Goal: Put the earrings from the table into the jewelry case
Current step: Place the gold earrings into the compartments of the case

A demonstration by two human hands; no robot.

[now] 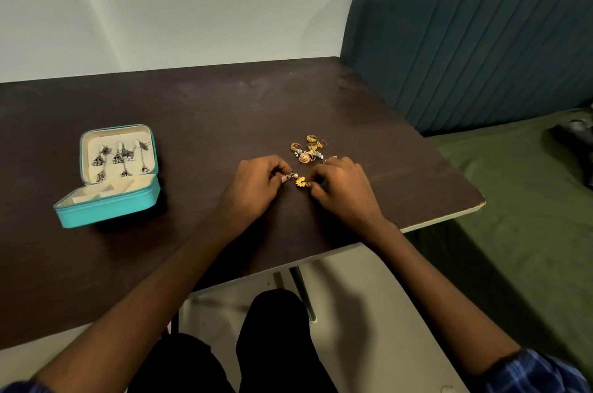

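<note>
Gold earring [301, 182], pinched between both hands [256, 182] [340, 189] right of the jewelry case [109, 200], should be lifted gently without snagging.

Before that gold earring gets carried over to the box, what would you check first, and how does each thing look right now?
1. Teal zip-around jewelry case lid open: ok.
2. Gold sun-shaped earring held by both hands, left hand and right hand: ok.
3. Earring free of the pile of gold rings and dome earring: ok, apart.
4. Free slot in the cream lid panel among the dark silver dangling earrings: cannot tell.
5. Path across the dark brown table to the case: ok.
</note>
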